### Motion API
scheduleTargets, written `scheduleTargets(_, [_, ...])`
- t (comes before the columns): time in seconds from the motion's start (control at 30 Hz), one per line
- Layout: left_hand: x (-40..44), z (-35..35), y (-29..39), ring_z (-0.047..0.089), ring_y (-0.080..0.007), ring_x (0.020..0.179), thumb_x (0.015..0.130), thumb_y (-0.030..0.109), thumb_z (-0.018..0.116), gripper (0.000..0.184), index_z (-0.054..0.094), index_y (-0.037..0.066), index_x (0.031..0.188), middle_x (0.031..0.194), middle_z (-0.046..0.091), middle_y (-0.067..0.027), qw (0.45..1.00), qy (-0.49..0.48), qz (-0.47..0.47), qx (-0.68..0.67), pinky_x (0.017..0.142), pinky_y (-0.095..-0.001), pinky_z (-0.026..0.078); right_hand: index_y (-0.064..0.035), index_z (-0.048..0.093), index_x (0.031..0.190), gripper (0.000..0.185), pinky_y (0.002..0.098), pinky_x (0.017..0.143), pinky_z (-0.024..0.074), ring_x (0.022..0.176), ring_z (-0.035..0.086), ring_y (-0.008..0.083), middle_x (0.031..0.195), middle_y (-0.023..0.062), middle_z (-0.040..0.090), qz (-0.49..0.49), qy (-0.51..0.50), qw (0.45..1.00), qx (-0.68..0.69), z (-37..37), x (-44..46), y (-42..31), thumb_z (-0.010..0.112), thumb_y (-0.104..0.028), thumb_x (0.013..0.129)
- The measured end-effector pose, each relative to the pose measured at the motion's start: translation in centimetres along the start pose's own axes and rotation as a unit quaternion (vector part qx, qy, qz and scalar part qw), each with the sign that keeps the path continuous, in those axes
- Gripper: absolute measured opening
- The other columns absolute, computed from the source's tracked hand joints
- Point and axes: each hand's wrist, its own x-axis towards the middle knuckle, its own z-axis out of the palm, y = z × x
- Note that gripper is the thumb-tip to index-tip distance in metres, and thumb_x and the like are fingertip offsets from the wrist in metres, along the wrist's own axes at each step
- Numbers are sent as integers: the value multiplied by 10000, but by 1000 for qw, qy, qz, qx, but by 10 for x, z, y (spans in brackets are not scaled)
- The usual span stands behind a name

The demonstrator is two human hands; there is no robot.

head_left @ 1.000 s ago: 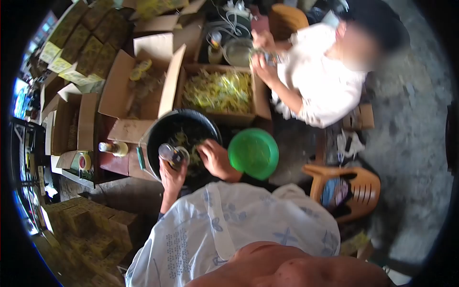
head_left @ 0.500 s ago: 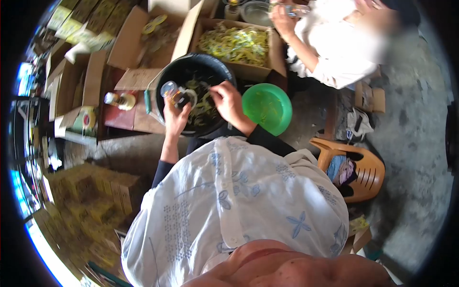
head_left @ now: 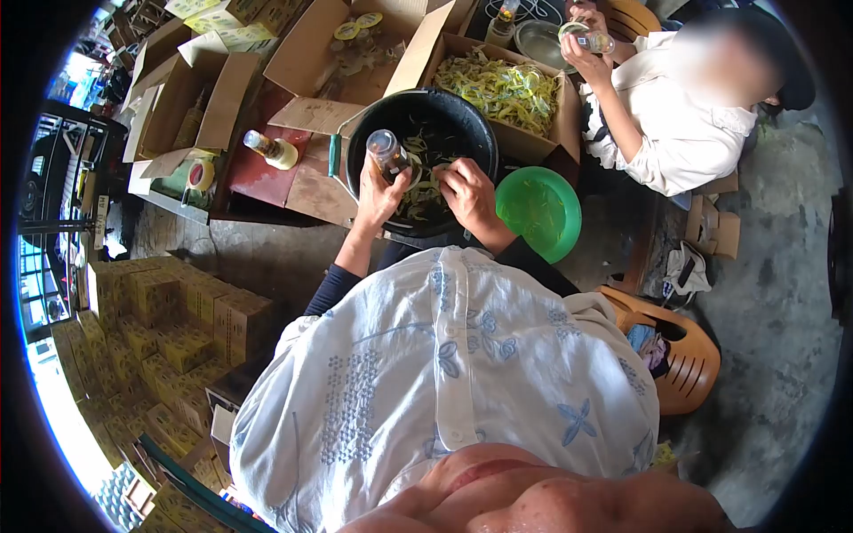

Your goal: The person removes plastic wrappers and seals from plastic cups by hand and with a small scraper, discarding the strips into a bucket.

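Note:
My left hand [head_left: 380, 197] is wrapped round a small clear glass jar [head_left: 388, 153] with dark contents and a label, held over a black bucket [head_left: 488, 133]. Inside the bucket, yellow-green strips [head_left: 418, 201] lie loose, partly hidden by my hands. Close to the jar, my right hand [head_left: 471, 195] has its fingertips pinched together above the strips. Whatever those fingertips hold is too small to make out. A green plastic basin [head_left: 569, 213] with a few strips in it stands just right of my right hand.
Behind the bucket is a cardboard box [head_left: 569, 111] full of yellow-green strips [head_left: 506, 89]. A jar [head_left: 271, 149] stands on the table at left. A co-worker [head_left: 684, 107] at upper right holds another jar [head_left: 593, 42]. An orange chair [head_left: 697, 369] and stacked cartons [head_left: 240, 322] flank me.
The view has shifted, so the scene sits farther right and lower. My right hand has come nearer the jar, its fingers pinched. My left hand still holds the jar.

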Motion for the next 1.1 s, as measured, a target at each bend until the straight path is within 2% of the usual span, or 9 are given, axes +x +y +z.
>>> scheduleTargets(0.27, [5, 2, -12, 599, -197, 877, 851, 101, 647, 362, 520, -6, 1174, 992, 631, -97, 998, -16, -15, -52, 792, -333, 502, -56, 701, 959, 223, 357, 711, 522, 806, 603, 241, 840, 62, 548, -13, -32, 999, -18, 1, -7, 5, 730, -56, 738])
scheduleTargets(0.37, [2, 4, -1, 609, -182, 905, 901, 137, 633, 378, 493, -2, 1223, 1012, 638, -89, 983, -20, -72, -169, 825, -326, 501, -66, 707, 995, 249, 347, 735, 521, 827, 602, 232, 853, 59, 542, -11, -44, 999, -26, 0, -6, 3, 724, -95, 748])
scheduleTargets(0.43, [3, 5, -14, 599, -155, 956, 928, 147, 613, 410, 447, 6, 1275, 1054, 612, -60, 992, -55, -56, -101, 854, -319, 491, -52, 700, 950, 207, 349, 694, 523, 775, 601, 237, 820, 64, 541, -5, -30, 999, -21, -1, -5, 2, 719, -53, 744])
scheduleTargets(0.47, [1, 5, -18, 595, -151, 960, 928, 138, 610, 403, 447, 10, 1273, 1065, 605, -61, 989, -47, -64, -125, 855, -313, 489, -55, 706, 987, 236, 347, 749, 520, 857, 601, 233, 868, 68, 544, 14, -50, 998, -22, 1, -9, 5, 717, -100, 756])
scheduleTargets(0.57, [5, 11, -7, 577, -130, 946, 921, 92, 608, 396, 426, 44, 1270, 1072, 573, -51, 979, -15, -82, -188, 835, -267, 483, -67, 708, 959, 198, 350, 719, 527, 831, 610, 235, 851, 60, 548, 37, -21, 999, -12, 4, -11, 7, 718, -96, 763])
scheduleTargets(0.87, [7, 11, -1, 611, -157, 1028, 915, 53, 670, 416, 425, 53, 1250, 1136, 593, -85, 973, 9, -57, -221, 889, -290, 505, -53, 648, 887, 121, 373, 689, 525, 802, 621, 286, 858, 79, 560, 93, 7, 995, 20, 8, -9, 7, 706, -53, 780])
scheduleTargets(0.97, [11, 8, 4, 631, -173, 1029, 936, 98, 659, 390, 447, 54, 1261, 1148, 611, -83, 970, 2, -73, -233, 895, -309, 514, -37, 620, 889, 125, 357, 696, 514, 813, 623, 294, 880, 100, 575, 124, 64, 986, 93, 9, -2, 18, 708, -26, 801])
scheduleTargets(1.07, [13, 5, 12, 631, -173, 1030, 949, 176, 663, 343, 489, 63, 1223, 1130, 636, -77, 941, -6, -154, -300, 849, -307, 524, -19, 614, 912, 117, 307, 712, 502, 808, 629, 191, 882, 71, 601, 213, 53, 937, 272, 5, 9, 26, 712, -21, 847])
scheduleTargets(1.1, [14, 7, 16, 636, -209, 1058, 972, 223, 625, 326, 507, 52, 1223, 1134, 628, -95, 938, 9, -165, -305, 905, -395, 548, -15, 615, 919, 111, 290, 725, 501, 811, 624, 143, 884, 53, 612, 246, 33, 912, 326, 2, 11, 29, 710, -25, 862])
